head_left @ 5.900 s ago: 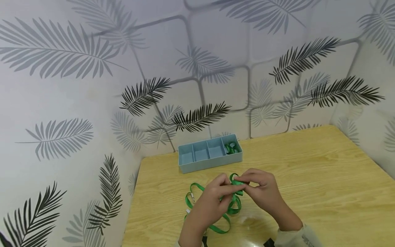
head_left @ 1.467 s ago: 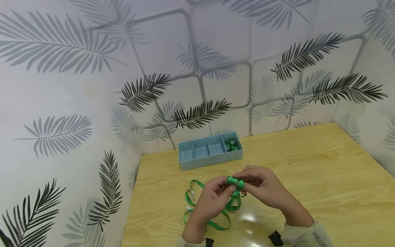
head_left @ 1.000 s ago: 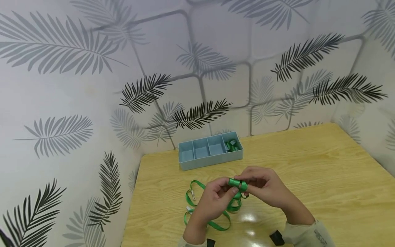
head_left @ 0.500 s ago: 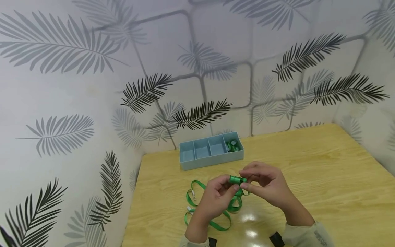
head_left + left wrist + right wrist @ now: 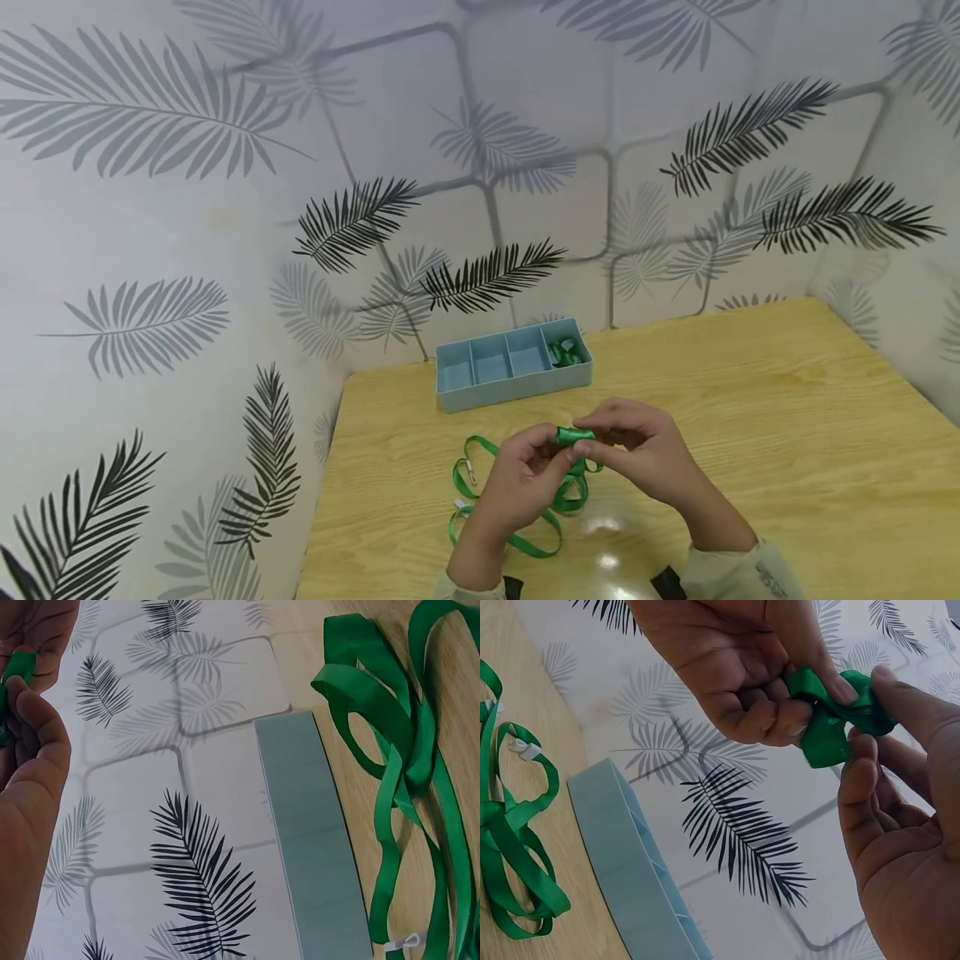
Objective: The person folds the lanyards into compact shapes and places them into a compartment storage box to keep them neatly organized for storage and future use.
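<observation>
Between my two hands is a folded piece of shiny green ribbon (image 5: pixel 573 435), held above the table. My left hand (image 5: pixel 521 483) pinches its left part with thumb and fingers. From the other side my right hand (image 5: pixel 641 450) pinches the right end, the thumbs nearly meeting. In the right wrist view the ribbon (image 5: pixel 826 739) shows loops and a fold, with the left thumb pressing on it and the right hand (image 5: pixel 907 840) gripping its far side. Only a sliver of ribbon (image 5: pixel 21 666) shows in the left wrist view, past the left hand (image 5: pixel 34 750).
Loose green straps (image 5: pixel 536 550) with small white clips (image 5: pixel 461 506) lie coiled on the wooden table (image 5: pixel 750 433), below and left of the hands. Behind stands a light blue four-part box (image 5: pixel 513 383), green ribbon pieces (image 5: pixel 564 352) in its right compartment. A patterned wall rises beyond.
Since the earliest frame the ribbon has turned from an upright loop to a flatter fold. In the last half second my right fingers have closed in leftward over its right end.
</observation>
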Demonstrator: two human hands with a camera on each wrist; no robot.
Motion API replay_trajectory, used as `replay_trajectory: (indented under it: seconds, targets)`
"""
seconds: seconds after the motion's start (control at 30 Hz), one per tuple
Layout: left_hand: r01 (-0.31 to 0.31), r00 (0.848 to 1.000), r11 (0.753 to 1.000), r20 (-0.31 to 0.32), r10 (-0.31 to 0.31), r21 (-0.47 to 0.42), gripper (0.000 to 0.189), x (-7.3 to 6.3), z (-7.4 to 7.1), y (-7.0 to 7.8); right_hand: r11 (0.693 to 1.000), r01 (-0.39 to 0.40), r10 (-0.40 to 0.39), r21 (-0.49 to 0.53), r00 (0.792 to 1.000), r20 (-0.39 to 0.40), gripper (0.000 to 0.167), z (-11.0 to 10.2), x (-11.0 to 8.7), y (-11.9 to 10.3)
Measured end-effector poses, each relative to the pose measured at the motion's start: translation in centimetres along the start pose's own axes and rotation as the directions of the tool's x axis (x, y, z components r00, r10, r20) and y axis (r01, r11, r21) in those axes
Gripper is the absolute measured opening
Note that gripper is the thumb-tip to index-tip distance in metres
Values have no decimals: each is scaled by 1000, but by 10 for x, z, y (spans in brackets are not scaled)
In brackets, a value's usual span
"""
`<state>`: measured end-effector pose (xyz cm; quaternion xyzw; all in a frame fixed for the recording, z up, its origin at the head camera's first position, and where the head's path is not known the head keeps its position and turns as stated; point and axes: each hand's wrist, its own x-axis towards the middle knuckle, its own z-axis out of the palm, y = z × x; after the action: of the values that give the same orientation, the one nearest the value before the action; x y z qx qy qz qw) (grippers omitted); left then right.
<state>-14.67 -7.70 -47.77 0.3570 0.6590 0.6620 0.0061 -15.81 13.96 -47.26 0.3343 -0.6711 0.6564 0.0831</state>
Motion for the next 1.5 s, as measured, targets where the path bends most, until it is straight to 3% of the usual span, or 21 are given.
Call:
replay_trajectory:
  seconds: [0.1, 0.2, 0.4, 0.73, 0.87, 1.0, 1.13, 1.23, 1.37, 1.43, 1.5]
  targets:
    - [-2, 1000, 999, -5, 2, 49, 13, -1, 0, -1, 997, -52, 52, -57, 999, 6, 26, 1, 0, -2]
    - [35, 999, 994, -18, -33, 102, 13, -2, 1, -1, 991, -92, 94, -101, 996, 12, 22, 2, -1, -2]
    - [123, 992, 979, -52, -116, 162, 12, -1, -1, -3, 986, -97, 100, -139, 995, 11, 16, 8, -2, 4]
    - [218, 975, 973, -56, -214, 78, 19, -3, -7, -24, 981, -92, 86, -172, 995, -46, 15, 8, -3, 19]
    - [265, 963, 957, -84, -257, 116, 22, -8, -15, -34, 978, -94, 81, -188, 994, -80, 14, 7, -4, 25]
    - [273, 959, 926, -151, -240, 262, 22, -13, -28, -38, 971, -123, 103, -207, 989, -109, 7, 5, -7, 31]
    - [253, 953, 892, -256, -163, 375, 23, -14, -42, -45, 957, -172, 143, -234, 980, -138, 5, 3, -11, 40]
    - [202, 926, 867, -377, -18, 456, 21, -11, -54, -55, 952, -192, 158, -240, 975, -154, 6, 2, -13, 46]
    - [169, 845, 826, -511, 159, 538, 21, -3, -72, -68, 953, -195, 161, -233, 974, -157, 7, 1, -14, 50]
    - [189, 815, 820, -552, 176, 540, 27, -2, -82, -72, 953, -204, 171, -226, 973, -154, 5, 2, -15, 50]
    - [213, 795, 812, -580, 179, 544, 35, -2, -91, -76, 953, -209, 178, -221, 972, -152, 5, 3, -15, 50]
